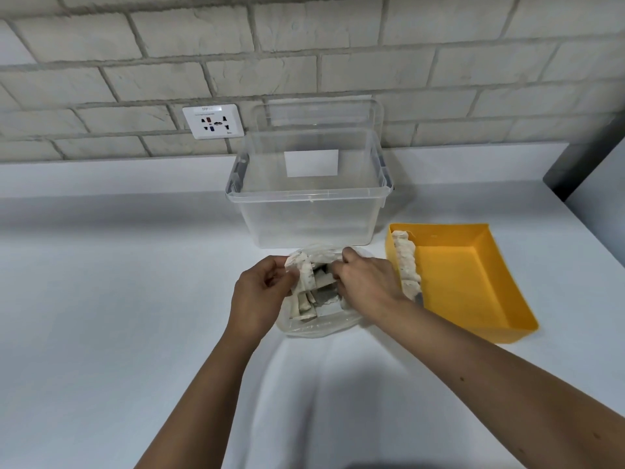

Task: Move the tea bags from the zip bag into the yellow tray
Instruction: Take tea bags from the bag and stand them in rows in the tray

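Our left hand pinches the floppy clear zip bag at nine o'clock. Our right hand grips light, soft paper tea bags; we favour gentle mid-body pinches.

Home counter; brick wall, socket.

Straight ahead of you on the white counter stands a clear plastic bin, open at the top. A white label shows through on its far side. A clear lid stands upright just behind it, against the pale brick wall. Left of the bin, you have a white wall socket. A dark panel sits at the far right.
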